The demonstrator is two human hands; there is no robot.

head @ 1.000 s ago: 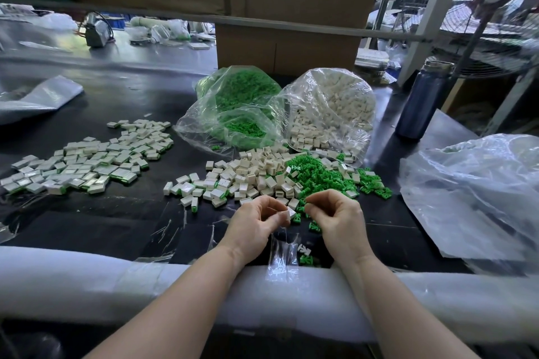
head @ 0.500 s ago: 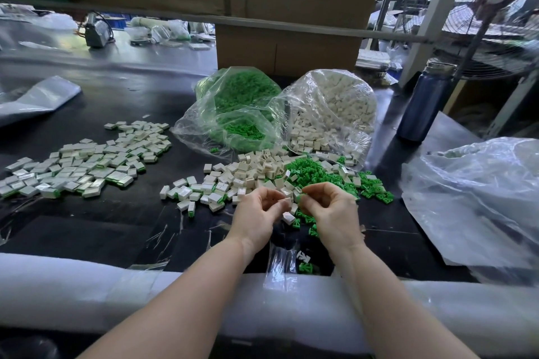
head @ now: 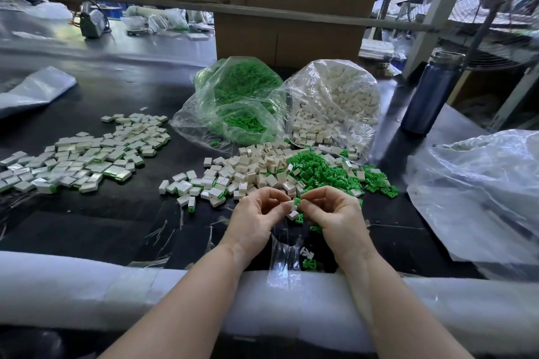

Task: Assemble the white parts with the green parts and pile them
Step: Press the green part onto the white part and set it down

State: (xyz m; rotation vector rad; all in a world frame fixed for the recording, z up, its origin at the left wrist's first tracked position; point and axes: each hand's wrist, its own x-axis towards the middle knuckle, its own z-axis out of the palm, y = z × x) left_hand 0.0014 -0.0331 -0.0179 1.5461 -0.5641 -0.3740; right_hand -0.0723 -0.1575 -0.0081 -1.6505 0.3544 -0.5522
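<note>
My left hand (head: 256, 214) pinches a small white part (head: 291, 205) between thumb and fingertips. My right hand (head: 335, 213) pinches a green part (head: 298, 202) pressed against that white part. Both hands hover just above the near edge of the loose heaps. A heap of loose white parts (head: 248, 169) lies beyond my left hand, and a heap of green parts (head: 323, 169) lies beyond my right hand. The pile of assembled white-and-green pieces (head: 81, 154) spreads over the black table at the left.
A clear bag of green parts (head: 239, 102) and a clear bag of white parts (head: 335, 102) stand behind the heaps. A dark blue bottle (head: 428, 93) stands at the right, with crumpled plastic sheeting (head: 478, 192) beside it. White foam padding (head: 87, 291) covers the table's near edge.
Both hands have moved slightly away from me toward the heaps. The green part now shows between my fingertips against the white part.
</note>
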